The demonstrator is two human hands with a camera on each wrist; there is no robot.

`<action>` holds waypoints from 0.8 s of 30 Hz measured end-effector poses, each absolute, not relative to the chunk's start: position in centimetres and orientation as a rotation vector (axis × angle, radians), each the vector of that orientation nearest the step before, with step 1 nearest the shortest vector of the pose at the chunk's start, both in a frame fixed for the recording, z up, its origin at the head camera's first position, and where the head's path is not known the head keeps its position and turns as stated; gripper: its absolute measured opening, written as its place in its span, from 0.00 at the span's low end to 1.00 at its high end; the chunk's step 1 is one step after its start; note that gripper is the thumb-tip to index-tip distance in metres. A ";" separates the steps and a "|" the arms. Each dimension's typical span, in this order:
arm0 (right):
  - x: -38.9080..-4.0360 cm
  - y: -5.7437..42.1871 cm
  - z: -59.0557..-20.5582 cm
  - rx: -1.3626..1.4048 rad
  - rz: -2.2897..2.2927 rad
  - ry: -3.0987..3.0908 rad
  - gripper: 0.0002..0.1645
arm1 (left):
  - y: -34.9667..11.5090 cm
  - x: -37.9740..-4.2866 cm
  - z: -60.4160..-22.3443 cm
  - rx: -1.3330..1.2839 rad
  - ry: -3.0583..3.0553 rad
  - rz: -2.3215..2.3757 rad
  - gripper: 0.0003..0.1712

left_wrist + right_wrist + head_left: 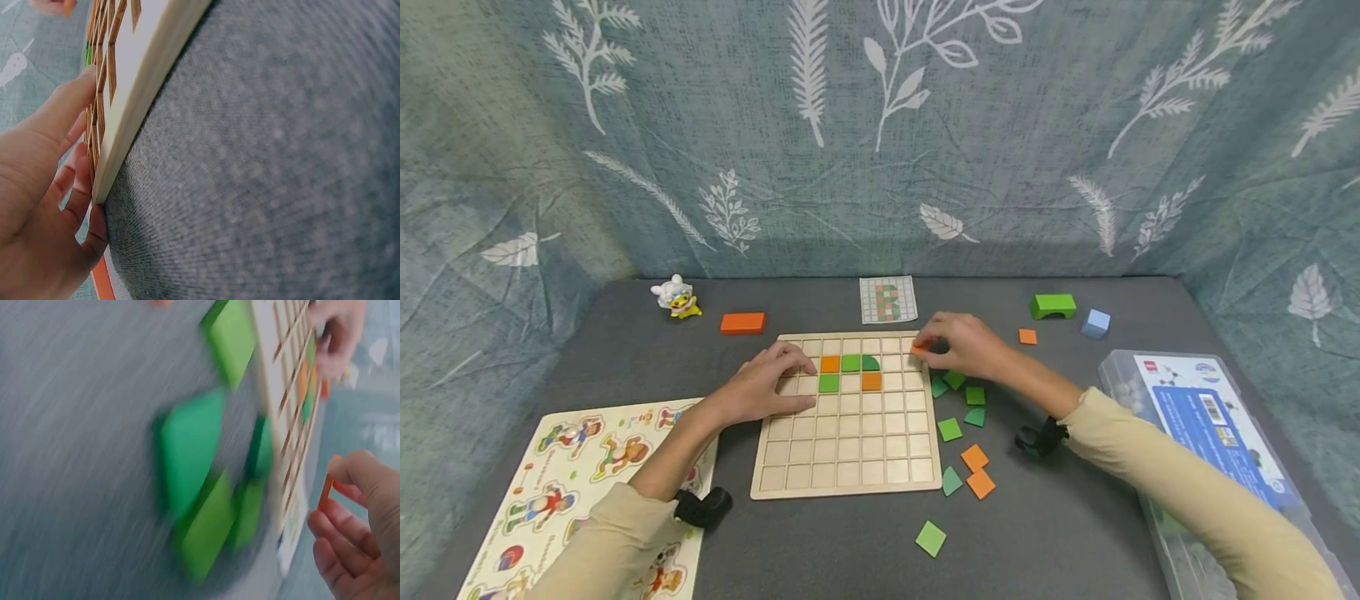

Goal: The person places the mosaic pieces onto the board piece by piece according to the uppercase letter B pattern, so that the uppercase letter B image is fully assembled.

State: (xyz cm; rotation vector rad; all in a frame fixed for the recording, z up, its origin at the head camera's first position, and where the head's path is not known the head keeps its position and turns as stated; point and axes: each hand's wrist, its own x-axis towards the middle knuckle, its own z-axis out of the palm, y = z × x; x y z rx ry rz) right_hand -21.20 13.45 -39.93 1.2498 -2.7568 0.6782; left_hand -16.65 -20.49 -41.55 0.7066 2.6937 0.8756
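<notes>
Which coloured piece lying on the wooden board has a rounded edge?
The dark green piece, at the right end of the upper row. One corner is curved, while the two orange squares and two light green squares have straight sides.

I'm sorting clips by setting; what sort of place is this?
Probably an indoor puzzle-play spot, perhaps staged: a gridded board with coloured tiles and a board of cartoon figures lie on a dark table, with leaf-patterned cloth behind.

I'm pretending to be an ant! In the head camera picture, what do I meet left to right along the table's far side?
Toy figure, orange-red block, pattern card, right hand pinching an orange piece, small orange tile, green arch block, blue cube.
</notes>
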 end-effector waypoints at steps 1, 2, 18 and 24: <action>-21.0 12.8 -39.8 1.289 0.716 -2.740 0.10 | -20.5 -16.7 -41.6 0.710 2.694 0.878 0.19; -20.7 12.0 -39.8 1.339 0.741 -2.718 0.10 | -20.5 -16.7 -41.6 0.712 2.695 0.880 0.19; -17.9 2.8 -40.9 1.741 0.575 -2.503 0.06 | -20.3 -16.8 -41.5 0.696 2.704 0.856 0.19; -17.7 2.1 -41.0 1.748 0.561 -2.503 0.08 | -20.4 -16.6 -41.6 0.707 2.705 0.860 0.19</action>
